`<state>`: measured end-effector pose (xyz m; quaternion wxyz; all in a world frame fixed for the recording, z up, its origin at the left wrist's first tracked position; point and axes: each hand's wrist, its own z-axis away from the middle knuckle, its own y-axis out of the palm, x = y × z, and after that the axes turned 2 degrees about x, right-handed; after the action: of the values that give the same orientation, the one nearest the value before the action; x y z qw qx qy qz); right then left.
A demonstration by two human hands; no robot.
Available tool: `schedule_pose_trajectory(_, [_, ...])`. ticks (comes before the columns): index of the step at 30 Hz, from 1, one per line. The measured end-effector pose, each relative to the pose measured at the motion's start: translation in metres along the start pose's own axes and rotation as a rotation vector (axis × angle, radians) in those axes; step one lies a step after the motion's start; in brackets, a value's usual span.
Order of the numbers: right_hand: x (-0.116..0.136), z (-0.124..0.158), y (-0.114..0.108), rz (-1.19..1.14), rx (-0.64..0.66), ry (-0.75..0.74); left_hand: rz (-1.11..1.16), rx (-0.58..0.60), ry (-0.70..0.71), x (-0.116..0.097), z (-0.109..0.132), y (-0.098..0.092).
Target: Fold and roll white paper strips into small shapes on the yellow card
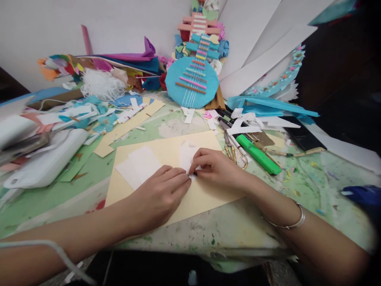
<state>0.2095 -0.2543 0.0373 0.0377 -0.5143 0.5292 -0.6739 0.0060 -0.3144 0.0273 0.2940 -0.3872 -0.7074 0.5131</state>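
Fingertips of the left hand (160,194) and the right hand (217,167) are closed together on a small white paper piece (187,154), pinching its lower edge. It lies on a cream card sheet (205,194) near the front edge of the table (238,230). Just right of the sheet lie scissors (235,153) and a green marker (258,155). A blue round paper craft (192,81) leans at the far edge.

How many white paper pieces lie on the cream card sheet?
3 white paper pieces: two overlapping beside the left hand, one at the right hand's fingertips; more may be hidden.
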Motion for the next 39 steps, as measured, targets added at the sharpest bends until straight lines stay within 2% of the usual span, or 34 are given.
schedule_pose_trajectory(6, [0.0, 0.001, 0.0, -0.005, -0.005, 0.014, -0.059, 0.03, 0.036, -0.001, 0.002, 0.001])
schedule_pose_trajectory(11, [-0.001, 0.001, -0.001, -0.006, -0.001, 0.007, -0.058, 0.053, -0.015, -0.002, 0.0, 0.002])
schedule_pose_trajectory(21, [-0.001, 0.002, -0.001, -0.003, 0.002, 0.01, 0.112, 0.147, -0.046, 0.002, -0.008, -0.007])
schedule_pose_trajectory(27, [-0.005, 0.003, -0.002, -0.056, 0.02, -0.037, 0.129, 0.166, -0.049, 0.003, -0.006, -0.006])
schedule_pose_trajectory(39, [-0.008, -0.002, 0.0, -0.081, -0.006, 0.063, 0.116, 0.204, -0.083, 0.0, -0.007, -0.009])
